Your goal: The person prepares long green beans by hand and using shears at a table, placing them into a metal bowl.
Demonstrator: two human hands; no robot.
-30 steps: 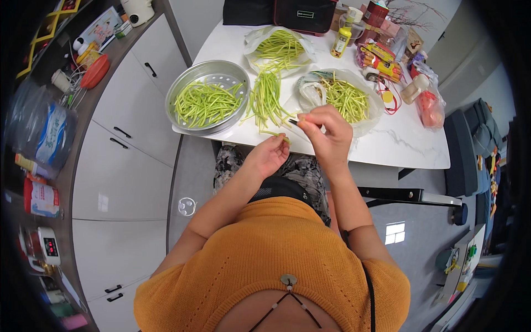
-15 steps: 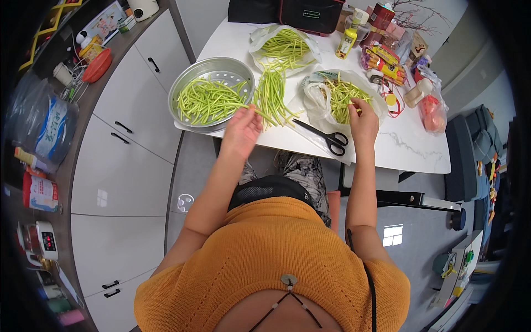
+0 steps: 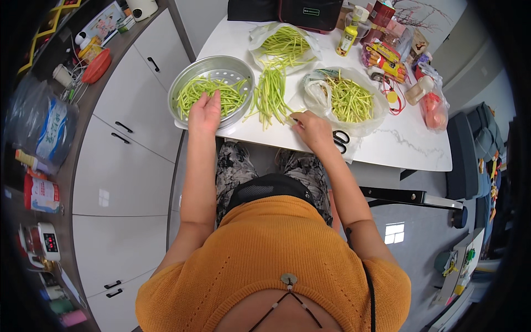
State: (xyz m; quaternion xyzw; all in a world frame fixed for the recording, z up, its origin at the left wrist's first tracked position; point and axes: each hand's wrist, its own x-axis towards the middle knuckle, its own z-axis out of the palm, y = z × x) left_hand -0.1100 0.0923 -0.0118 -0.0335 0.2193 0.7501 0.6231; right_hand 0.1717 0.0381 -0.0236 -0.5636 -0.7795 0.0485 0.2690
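Observation:
My left hand (image 3: 204, 114) is at the near rim of a round metal steamer pan (image 3: 172, 88) with a perforated base, fingers loosely extended over the cut green stems (image 3: 207, 94) inside; nothing shows in its grasp. My right hand (image 3: 314, 131) is bent at the table's front edge, fingertips pinched by the lower ends of a loose bunch of long green stems (image 3: 269, 99). What it pinches is too small to make out. Black scissors (image 3: 341, 138) lie partly hidden under that hand. Beyond it, an open white plastic bag (image 3: 376, 113) holds short stem pieces (image 3: 352, 99).
Another plastic bag (image 3: 257, 41) with long stems (image 3: 285, 44) lies at the back of the white table (image 3: 412, 146). A yellow bottle (image 3: 347, 41), packages (image 3: 384, 61) and a bag of round reddish items (image 3: 432, 113) crowd the right side. White cabinets (image 3: 119, 171) stand to the left.
My left hand has moved left, from the stems it held between pan and bunch to over the pan. My right hand has left the bag of pieces and come down left beside the bunch.

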